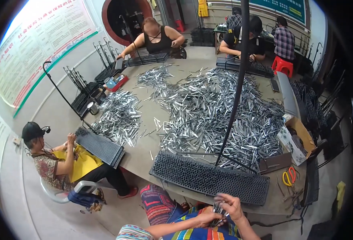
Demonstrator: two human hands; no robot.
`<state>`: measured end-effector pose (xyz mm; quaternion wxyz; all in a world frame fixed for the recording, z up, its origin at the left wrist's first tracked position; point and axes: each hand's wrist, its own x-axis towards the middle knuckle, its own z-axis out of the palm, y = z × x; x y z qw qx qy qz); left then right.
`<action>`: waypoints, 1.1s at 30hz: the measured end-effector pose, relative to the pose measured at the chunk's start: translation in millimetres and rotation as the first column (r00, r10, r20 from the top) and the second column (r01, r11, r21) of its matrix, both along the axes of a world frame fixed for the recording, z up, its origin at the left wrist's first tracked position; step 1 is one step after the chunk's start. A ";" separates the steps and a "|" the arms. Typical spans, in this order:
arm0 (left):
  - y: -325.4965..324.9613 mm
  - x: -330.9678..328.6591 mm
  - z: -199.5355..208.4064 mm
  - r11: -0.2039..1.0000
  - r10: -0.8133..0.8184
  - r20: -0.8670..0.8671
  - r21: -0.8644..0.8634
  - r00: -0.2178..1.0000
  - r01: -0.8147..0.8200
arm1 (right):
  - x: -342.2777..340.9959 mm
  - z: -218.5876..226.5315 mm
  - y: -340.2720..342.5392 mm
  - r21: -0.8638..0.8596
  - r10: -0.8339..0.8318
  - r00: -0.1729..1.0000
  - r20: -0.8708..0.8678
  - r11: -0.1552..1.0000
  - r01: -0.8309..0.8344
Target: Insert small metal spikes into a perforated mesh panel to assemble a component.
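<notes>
Over my lap, my left hand is closed round a small bundle of slim dark metal strips, which stand roughly upright in it. My right hand is beside the top of the bundle, its fingers bent and smeared by motion; whether they grip a strip cannot be made out. Just beyond my hands, a long black rack full of small holes lies across the near table edge. A tall black rod frame rises from it. Behind the rack spreads a large heap of loose metal strips.
Orange-and-yellow-handled scissors and an open cardboard box lie to the right on the table. A person at left works on another rack. Two people sit across the table; another sits on a red stool.
</notes>
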<state>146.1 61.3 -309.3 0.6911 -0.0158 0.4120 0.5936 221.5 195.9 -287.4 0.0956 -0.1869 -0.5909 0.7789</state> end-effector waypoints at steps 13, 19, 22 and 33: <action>-18.3 6.6 0.0 0.977 0.177 -0.115 -0.099 0.977 -0.188 | 36.3 -16.4 -25.7 -0.145 -0.197 0.957 0.211 0.962 0.230; -25.6 12.6 16.2 0.980 0.172 -0.145 -0.078 0.974 -0.184 | 41.6 -21.2 -36.5 -0.251 -0.218 0.949 0.227 0.928 0.274; -30.9 15.3 19.3 0.979 0.173 -0.129 -0.083 0.976 -0.184 | 45.3 -28.2 -40.6 -0.201 -0.225 0.960 0.165 0.946 0.256; -21.0 16.9 11.1 0.983 0.107 -0.169 -0.130 0.980 -0.129 | 60.6 -39.6 -31.6 -0.096 -0.176 0.958 0.225 0.975 0.202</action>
